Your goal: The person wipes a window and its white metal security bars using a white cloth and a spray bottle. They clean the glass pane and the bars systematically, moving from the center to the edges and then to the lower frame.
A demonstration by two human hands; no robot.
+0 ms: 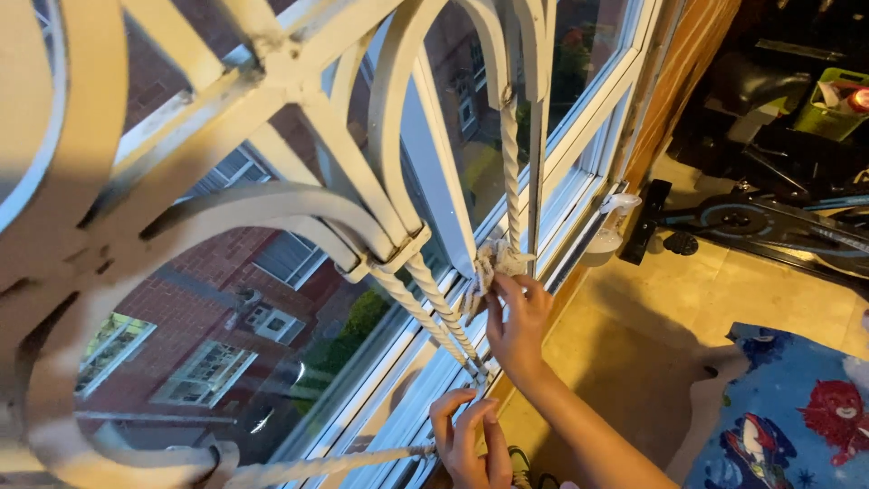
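A white metal window grille [299,109] with curved and twisted bars fills the view in front of the glass. My right hand [516,328] reaches up and pinches a small whitish rag [493,261] against the foot of an upright twisted bar [512,163]. Lower down, my left hand [466,441] curls its fingers around the end of a near-horizontal twisted bar [335,465] close to the window frame. Both forearms come in from the bottom right.
A white window frame and sill [579,195] run along the right, with a small white object [615,222] on the sill. On the tiled floor [652,317] are a blue cartoon rug [797,417], an exercise bike [769,222] and a green box [833,104].
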